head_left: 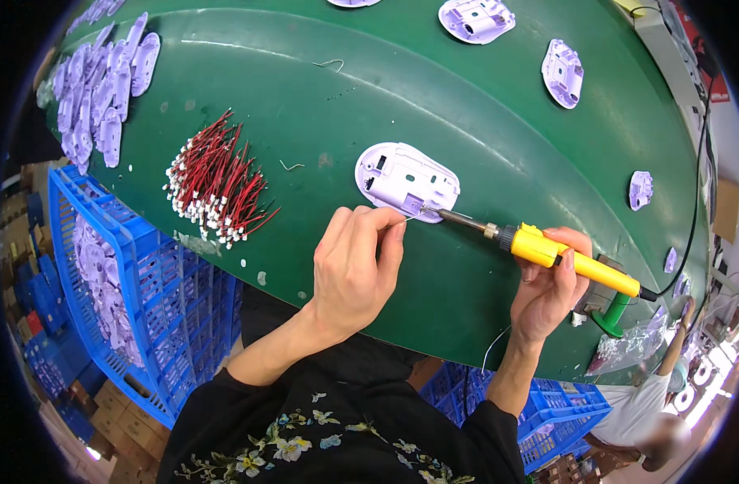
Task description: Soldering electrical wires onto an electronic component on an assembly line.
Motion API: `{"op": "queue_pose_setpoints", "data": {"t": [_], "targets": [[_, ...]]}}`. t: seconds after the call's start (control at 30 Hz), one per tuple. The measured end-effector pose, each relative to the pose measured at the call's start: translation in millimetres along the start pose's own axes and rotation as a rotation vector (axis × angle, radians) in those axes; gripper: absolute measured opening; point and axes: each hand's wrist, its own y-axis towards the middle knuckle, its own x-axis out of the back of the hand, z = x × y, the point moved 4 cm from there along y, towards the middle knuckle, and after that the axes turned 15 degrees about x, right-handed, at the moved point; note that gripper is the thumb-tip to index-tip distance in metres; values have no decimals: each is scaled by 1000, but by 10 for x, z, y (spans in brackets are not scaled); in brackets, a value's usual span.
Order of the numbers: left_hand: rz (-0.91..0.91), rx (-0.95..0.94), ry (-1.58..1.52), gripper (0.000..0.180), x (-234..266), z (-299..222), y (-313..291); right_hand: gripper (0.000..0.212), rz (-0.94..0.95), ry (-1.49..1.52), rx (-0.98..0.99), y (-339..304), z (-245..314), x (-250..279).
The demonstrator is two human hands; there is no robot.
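Note:
A lavender plastic shell (408, 176) lies on the green table in front of me, its ribbed inner side up. My right hand (551, 286) is closed around the yellow handle of a soldering iron (575, 266), whose tip touches or nearly touches the shell's lower right edge. My left hand (355, 262) is closed in a pinch on a thin solder wire (411, 218) at that same edge, its end meeting the iron's tip. Whether the wire touches a contact there is too small to tell.
Left lies a heap of red-and-black leads (216, 185) with white connectors, beyond it piled lavender shells (103, 89). Blue crates (164, 315) stand beside the table. Right are a green stand (611, 317), a clear bag (632, 347), the iron's black cord (695, 202) and another person (640, 411).

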Motion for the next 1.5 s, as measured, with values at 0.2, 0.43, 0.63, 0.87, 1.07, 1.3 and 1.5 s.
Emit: {"op": "queue_pose_setpoints", "data": {"t": [0.2, 0.43, 0.63, 0.87, 1.07, 1.3, 1.5], "targets": [[-17, -8, 13, 14, -18, 23, 19, 30, 6, -13, -5, -9, -12, 4], [-5, -21, 25, 14, -32, 24, 35, 32, 12, -62, -18, -12, -18, 6], [-5, -25, 34, 14, -40, 21, 31, 33, 5, -77, 4, -29, -9, 7], [-21, -45, 38, 16, -59, 28, 30, 33, 1, -104, 33, -10, 7, 35], [-20, -33, 79, 17, -59, 13, 29, 34, 0, -97, 48, -6, 10, 38], [-21, -27, 72, 17, -68, 14, 29, 34, 3, -98, 45, -6, 21, 31], [-33, -58, 50, 16, -76, 17, 38, 33, 3, -99, 57, -11, 20, 37]]}}
